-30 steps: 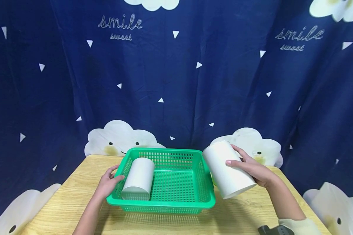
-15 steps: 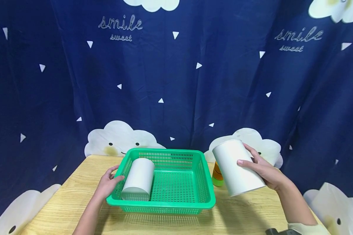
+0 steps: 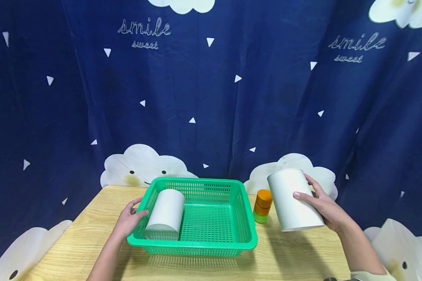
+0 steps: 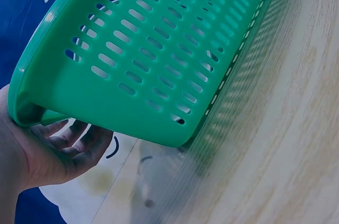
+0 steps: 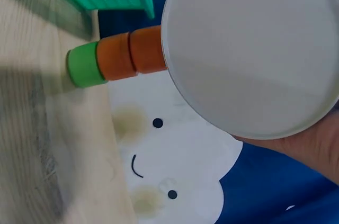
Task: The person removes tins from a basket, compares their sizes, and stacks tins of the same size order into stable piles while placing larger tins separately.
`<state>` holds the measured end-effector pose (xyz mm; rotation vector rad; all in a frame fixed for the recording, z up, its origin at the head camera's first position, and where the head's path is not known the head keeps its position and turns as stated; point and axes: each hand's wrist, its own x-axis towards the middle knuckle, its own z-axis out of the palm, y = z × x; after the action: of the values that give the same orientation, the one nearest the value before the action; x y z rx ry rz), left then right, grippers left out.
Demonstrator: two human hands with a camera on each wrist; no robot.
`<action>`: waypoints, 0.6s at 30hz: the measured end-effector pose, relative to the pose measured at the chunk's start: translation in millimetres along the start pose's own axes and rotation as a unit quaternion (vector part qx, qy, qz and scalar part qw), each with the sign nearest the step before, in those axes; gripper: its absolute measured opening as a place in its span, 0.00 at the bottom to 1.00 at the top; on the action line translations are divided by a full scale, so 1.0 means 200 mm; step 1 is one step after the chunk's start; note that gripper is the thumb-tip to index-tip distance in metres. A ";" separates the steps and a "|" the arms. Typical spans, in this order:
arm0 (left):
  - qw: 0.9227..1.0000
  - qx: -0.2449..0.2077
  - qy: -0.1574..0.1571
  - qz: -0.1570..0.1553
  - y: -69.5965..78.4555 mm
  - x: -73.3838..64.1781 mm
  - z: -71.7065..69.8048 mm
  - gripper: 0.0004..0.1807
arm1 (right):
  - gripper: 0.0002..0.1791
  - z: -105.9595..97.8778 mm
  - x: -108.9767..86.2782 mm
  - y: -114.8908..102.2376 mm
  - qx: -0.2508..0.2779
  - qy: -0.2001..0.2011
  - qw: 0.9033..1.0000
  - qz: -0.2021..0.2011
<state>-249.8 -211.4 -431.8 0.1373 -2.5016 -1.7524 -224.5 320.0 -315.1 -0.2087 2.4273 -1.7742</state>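
Note:
My left hand (image 3: 129, 219) grips the left rim of a green plastic basket (image 3: 193, 244), thumb over the edge and fingers outside, as the left wrist view shows. Inside the basket, at its left, a white cylinder (image 3: 167, 210) lies on its side. My right hand (image 3: 321, 205) holds a second, larger-looking white cylinder (image 3: 290, 203) in the air, right of the basket and slightly tilted. Its flat round end (image 5: 254, 54) fills much of the right wrist view and hides part of that hand. Between basket and held cylinder stands a stack of orange blocks (image 3: 263, 199) on a green block (image 3: 260, 217).
Everything stands on a light wooden table (image 3: 81, 238). Behind it hangs a dark blue curtain (image 3: 211, 97) with white clouds and triangles. The held cylinder throws a shadow on the table's right side.
My right hand has moved right with the white cylinder, away from the basket, and brought it nearer upright. The stack of blocks behind it has come into view. My left hand stays put.

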 end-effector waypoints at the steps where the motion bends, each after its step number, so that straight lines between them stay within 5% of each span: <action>1: 1.000 0.000 0.000 0.000 0.00 0.00 0.00 0.34 | 0.45 0.00 0.00 0.01 0.000 0.007 1.000 0.000; 18: 1.000 0.003 0.000 0.001 0.00 -0.01 0.00 0.33 | 0.53 -0.04 0.07 0.21 -0.066 0.125 0.990 0.000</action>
<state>-248.0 -211.0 -430.9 0.1340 -2.5058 -1.7448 -241.8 336.3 -352.4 0.0024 2.7196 -1.7332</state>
